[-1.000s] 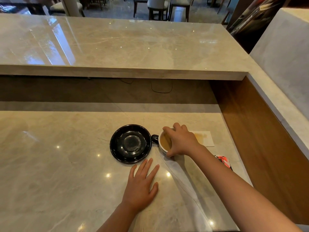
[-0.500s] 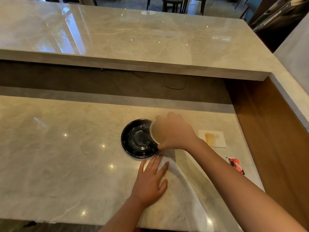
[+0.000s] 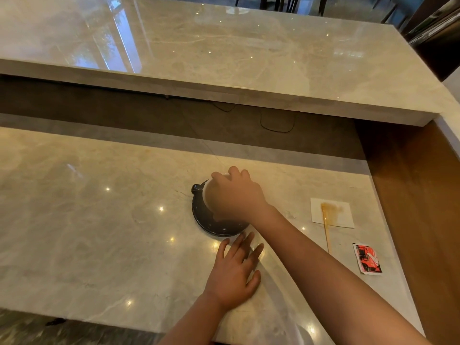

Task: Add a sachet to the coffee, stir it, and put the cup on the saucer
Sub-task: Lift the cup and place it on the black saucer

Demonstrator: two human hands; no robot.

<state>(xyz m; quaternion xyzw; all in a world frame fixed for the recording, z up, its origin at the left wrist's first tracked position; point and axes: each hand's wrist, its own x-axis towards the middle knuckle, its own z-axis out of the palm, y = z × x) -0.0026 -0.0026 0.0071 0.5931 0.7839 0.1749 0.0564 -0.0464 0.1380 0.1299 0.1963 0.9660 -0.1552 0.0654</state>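
My right hand grips the coffee cup from above and holds it over the black saucer. Only the cup's dark handle and a strip of its white rim show past my fingers. Whether the cup rests on the saucer I cannot tell. My left hand lies flat on the marble counter just in front of the saucer, fingers spread, holding nothing. A red sachet lies on the counter to the right. A wooden stirrer rests partly on a stained white napkin.
A raised marble bar ledge runs across the back with a dark recess under it. A wooden side wall closes off the right. The counter's front edge is near my left wrist.
My right hand carried the cup leftward from beside the saucer to over it. The left hand stayed flat on the counter. The view shifted, bringing the stirrer and sachet into sight.
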